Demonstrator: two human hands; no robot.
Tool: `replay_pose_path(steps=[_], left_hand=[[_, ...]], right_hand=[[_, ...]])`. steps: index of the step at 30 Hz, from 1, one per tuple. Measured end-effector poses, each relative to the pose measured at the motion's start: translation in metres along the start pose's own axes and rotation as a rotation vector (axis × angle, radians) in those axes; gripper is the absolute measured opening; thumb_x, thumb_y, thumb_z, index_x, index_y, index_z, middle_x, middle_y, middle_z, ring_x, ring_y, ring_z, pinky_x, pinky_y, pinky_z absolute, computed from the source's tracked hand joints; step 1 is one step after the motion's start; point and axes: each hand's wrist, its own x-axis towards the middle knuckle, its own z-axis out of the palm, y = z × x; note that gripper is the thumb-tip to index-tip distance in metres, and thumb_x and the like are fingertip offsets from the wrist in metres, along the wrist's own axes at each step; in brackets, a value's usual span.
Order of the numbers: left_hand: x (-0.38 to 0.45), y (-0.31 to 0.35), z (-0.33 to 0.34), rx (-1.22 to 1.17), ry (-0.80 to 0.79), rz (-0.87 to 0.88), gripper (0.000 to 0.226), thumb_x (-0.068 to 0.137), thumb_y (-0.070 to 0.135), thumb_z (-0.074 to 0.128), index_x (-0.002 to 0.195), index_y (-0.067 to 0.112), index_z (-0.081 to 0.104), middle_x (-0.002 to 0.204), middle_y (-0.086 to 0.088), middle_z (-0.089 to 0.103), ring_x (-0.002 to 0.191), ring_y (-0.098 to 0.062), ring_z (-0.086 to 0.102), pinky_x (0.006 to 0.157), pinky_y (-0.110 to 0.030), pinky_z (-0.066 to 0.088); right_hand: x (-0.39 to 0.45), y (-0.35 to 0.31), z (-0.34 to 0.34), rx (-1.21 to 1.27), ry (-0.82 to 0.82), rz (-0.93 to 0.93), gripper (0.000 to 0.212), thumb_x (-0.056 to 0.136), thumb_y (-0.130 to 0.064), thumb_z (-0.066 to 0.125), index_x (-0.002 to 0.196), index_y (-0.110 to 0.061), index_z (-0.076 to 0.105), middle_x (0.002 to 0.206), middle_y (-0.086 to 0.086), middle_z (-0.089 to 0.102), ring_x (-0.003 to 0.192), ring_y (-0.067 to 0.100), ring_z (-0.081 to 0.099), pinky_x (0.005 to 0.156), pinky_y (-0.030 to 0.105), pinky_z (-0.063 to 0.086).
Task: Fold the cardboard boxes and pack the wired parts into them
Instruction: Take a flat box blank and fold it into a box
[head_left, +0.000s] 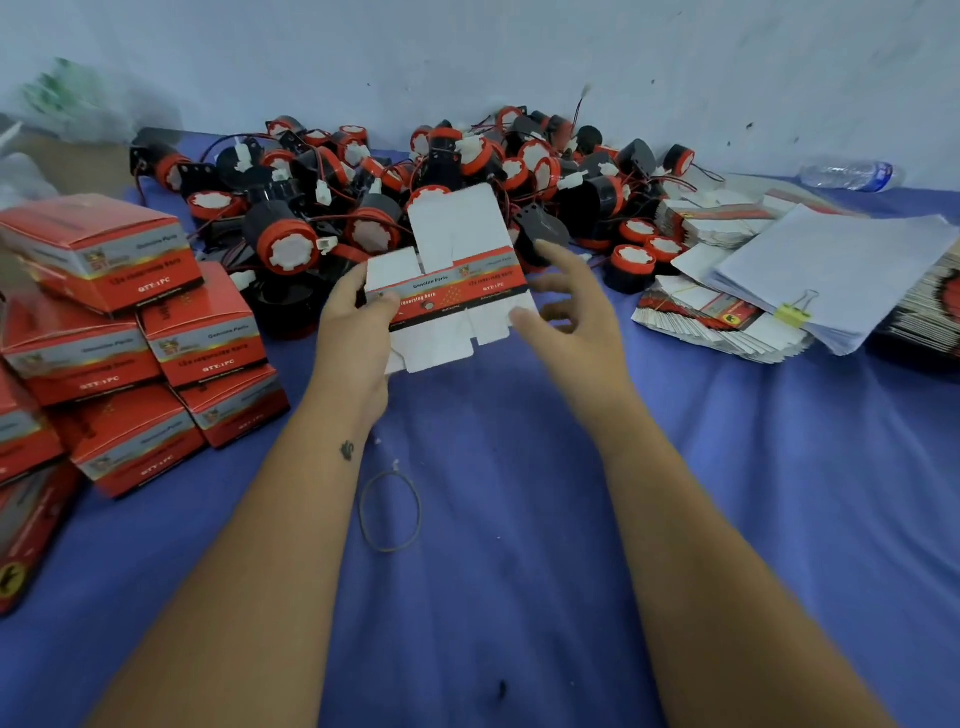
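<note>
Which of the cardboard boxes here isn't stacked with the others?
The flat box gripped by the left hand: it is unfolded with white flaps showing, while the other flat ones lie stacked at right.

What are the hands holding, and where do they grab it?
The left hand pinches the flat, unfolded cardboard box at its left edge. The right hand is open beside it, holding nothing.

Rubber band (389, 512) on blue cloth (519, 597); water bottle (849, 175) far right.
</note>
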Motion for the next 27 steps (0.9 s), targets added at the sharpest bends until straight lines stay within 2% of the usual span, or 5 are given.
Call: replay_pose_path(steps=[4, 9, 15, 23, 27], left_hand=[[0.004, 0.007, -0.008, -0.055, 0.012, -0.018, 0.066, 0.092, -0.007, 0.052, 0.150, 0.021, 0.037, 0.101, 0.008, 0.066, 0.084, -0.010, 0.069, 0.059, -0.026, 0.058], [-0.002, 0.015, -0.015, -0.282, -0.143, -0.037, 0.041, 0.091, -0.003, 0.036, 0.113, 0.019, 0.062, 0.087, 0.003, 0.076, 0.078, -0.014, 0.073, 0.063, -0.028, 0.058], [-0.010, 0.015, -0.013, -0.286, -0.316, 0.034, 0.046, 0.097, 0.012, 0.038, 0.129, 0.042, 0.051, 0.134, 0.000, 0.061, 0.108, -0.022, 0.069, 0.081, -0.045, 0.059], [-0.011, 0.018, -0.012, -0.051, -0.171, 0.133, 0.037, 0.094, 0.026, 0.046, 0.128, 0.026, 0.059, 0.149, -0.008, 0.047, 0.135, -0.028, 0.048, 0.103, -0.046, 0.048], [-0.010, 0.016, -0.009, 0.010, -0.185, 0.183, 0.044, 0.087, 0.034, 0.047, 0.125, 0.017, 0.062, 0.142, 0.002, 0.055, 0.132, -0.018, 0.050, 0.097, -0.039, 0.047]], right_hand=[[-0.005, 0.002, 0.020, -0.404, -0.130, -0.214, 0.046, 0.079, -0.031, 0.078, 0.123, -0.027, 0.066, 0.129, -0.004, 0.048, 0.117, 0.009, 0.048, 0.095, 0.025, 0.044], [-0.006, 0.000, 0.023, -0.568, -0.141, -0.289, 0.055, 0.079, -0.054, 0.073, 0.125, -0.027, 0.065, 0.124, -0.007, 0.059, 0.116, 0.015, 0.054, 0.098, 0.041, 0.041], [-0.009, -0.005, 0.025, -0.699, -0.105, -0.350, 0.042, 0.088, -0.048, 0.064, 0.125, -0.028, 0.063, 0.104, -0.007, 0.067, 0.083, 0.015, 0.059, 0.083, 0.031, 0.038], [-0.007, -0.004, 0.016, -0.171, -0.307, -0.001, 0.018, 0.090, -0.033, 0.068, 0.106, -0.028, 0.075, 0.080, -0.016, 0.071, 0.074, 0.007, 0.063, 0.075, 0.021, 0.050], [-0.006, 0.000, 0.019, -0.271, -0.224, -0.041, 0.012, 0.094, -0.031, 0.062, 0.096, -0.028, 0.073, 0.084, -0.012, 0.069, 0.069, 0.003, 0.058, 0.068, 0.018, 0.047]])
